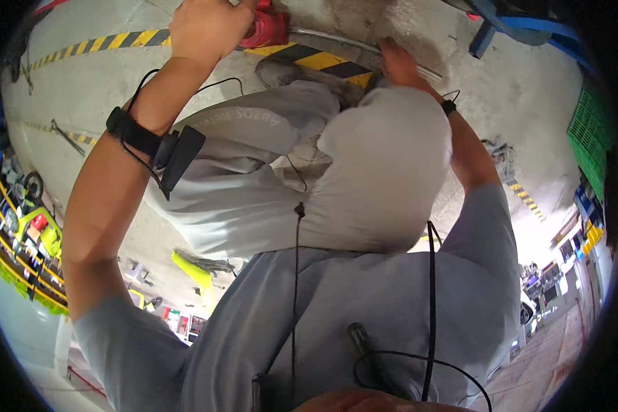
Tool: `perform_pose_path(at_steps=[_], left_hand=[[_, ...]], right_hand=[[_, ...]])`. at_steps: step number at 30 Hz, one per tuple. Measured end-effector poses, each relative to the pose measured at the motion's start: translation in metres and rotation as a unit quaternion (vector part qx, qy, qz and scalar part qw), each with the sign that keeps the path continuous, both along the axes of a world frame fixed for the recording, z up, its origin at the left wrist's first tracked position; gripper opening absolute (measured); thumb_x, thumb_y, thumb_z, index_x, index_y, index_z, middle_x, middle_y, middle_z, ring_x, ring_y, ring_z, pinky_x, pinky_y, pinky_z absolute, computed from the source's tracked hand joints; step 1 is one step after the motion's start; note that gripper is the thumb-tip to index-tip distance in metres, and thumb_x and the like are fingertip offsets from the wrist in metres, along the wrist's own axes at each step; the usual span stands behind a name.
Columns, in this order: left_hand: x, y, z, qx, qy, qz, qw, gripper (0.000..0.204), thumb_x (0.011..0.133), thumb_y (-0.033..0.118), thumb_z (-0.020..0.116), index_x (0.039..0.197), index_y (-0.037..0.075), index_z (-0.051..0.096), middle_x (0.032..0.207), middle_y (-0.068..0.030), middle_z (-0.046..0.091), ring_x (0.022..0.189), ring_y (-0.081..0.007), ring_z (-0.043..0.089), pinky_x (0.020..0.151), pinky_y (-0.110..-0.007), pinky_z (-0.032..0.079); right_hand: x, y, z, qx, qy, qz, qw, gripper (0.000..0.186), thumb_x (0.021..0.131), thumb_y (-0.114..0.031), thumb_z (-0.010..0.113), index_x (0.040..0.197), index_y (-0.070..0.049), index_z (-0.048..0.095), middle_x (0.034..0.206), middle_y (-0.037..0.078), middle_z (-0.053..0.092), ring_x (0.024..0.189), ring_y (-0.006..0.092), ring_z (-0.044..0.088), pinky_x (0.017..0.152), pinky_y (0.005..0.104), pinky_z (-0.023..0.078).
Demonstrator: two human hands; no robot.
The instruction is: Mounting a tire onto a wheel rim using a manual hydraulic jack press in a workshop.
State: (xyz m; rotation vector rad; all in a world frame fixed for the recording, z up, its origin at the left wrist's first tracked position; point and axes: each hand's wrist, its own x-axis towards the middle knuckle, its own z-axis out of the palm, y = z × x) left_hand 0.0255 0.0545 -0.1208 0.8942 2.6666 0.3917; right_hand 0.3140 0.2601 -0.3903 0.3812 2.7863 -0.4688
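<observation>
My left hand point(209, 29) is at the top edge, closed against a red tool-like body point(266, 29) whose kind I cannot make out; part of its fingers is cut off by the picture's edge. A long, thin metal bar point(336, 39) runs from beside the red body toward the right, low over the floor. My right hand point(398, 63) is closed around this bar near its far right end, which sticks out past the hand. Between the two hands, my knees and a shoe point(278, 72) show.
Yellow-and-black floor tape point(323, 62) passes under the bar. A blue metal frame point(484, 38) stands at the upper right, and a green plastic crate point(589, 130) at the right. Behind yellow rails point(20, 257) on the left are several machines. A black cord point(295, 275) hangs before my shirt.
</observation>
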Motion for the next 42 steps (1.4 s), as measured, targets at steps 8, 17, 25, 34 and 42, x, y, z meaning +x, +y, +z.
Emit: perform_pose_path(at_steps=[8, 17, 25, 34, 42], left_hand=[[0.006, 0.003, -0.014, 0.064, 0.037, -0.023, 0.997, 0.037, 0.092, 0.033, 0.065, 0.081, -0.002, 0.074, 0.083, -0.026, 0.069, 0.084, -0.0445, 0.065, 0.077, -0.052, 0.053], [0.003, -0.009, -0.034, 0.05, 0.072, -0.063, 0.994, 0.039, 0.092, 0.041, 0.062, 0.09, 0.003, 0.074, 0.085, -0.0212, 0.07, 0.085, -0.0432, 0.066, 0.078, -0.051, 0.054], [0.004, -0.01, -0.04, 0.014, 0.052, -0.033, 0.998, 0.036, 0.092, 0.042, 0.062, 0.087, 0.008, 0.074, 0.099, -0.0131, 0.07, 0.099, -0.0393, 0.064, 0.078, -0.053, 0.056], [0.006, 0.0, -0.04, -0.013, 0.022, -0.022, 0.999, 0.038, 0.093, 0.042, 0.061, 0.092, 0.006, 0.074, 0.104, -0.0133, 0.07, 0.104, -0.0375, 0.063, 0.08, -0.051, 0.056], [0.004, -0.003, -0.045, -0.014, 0.017, -0.032, 0.999, 0.038, 0.094, 0.043, 0.061, 0.096, 0.006, 0.072, 0.106, -0.0144, 0.068, 0.103, -0.0396, 0.062, 0.083, -0.051, 0.055]], right_hand=[[-0.009, 0.012, -0.001, 0.018, -0.046, -0.047, 0.998, 0.036, 0.096, -0.025, 0.059, 0.126, -0.005, 0.056, 0.13, 0.021, 0.055, 0.107, 0.0414, 0.063, 0.089, 0.0538, 0.055], [0.021, 0.015, -0.054, -0.034, -0.093, -0.038, 0.994, 0.043, 0.097, -0.04, 0.059, 0.119, -0.005, 0.062, 0.118, 0.02, 0.061, 0.105, 0.0416, 0.063, 0.086, 0.0538, 0.053], [0.001, 0.003, -0.015, -0.086, -0.013, -0.068, 0.994, 0.047, 0.085, -0.017, 0.073, 0.123, -0.001, 0.052, 0.118, 0.024, 0.055, 0.107, 0.043, 0.061, 0.086, 0.0521, 0.053], [-0.01, 0.001, 0.0, 0.001, -0.001, -0.092, 0.996, 0.047, 0.086, -0.015, 0.072, 0.125, -0.003, 0.049, 0.117, 0.022, 0.053, 0.104, 0.0424, 0.062, 0.084, 0.0536, 0.053], [-0.017, 0.003, 0.01, -0.026, -0.07, -0.079, 0.994, 0.044, 0.087, -0.018, 0.07, 0.122, -0.002, 0.048, 0.118, 0.021, 0.052, 0.101, 0.0411, 0.063, 0.082, 0.0508, 0.055]])
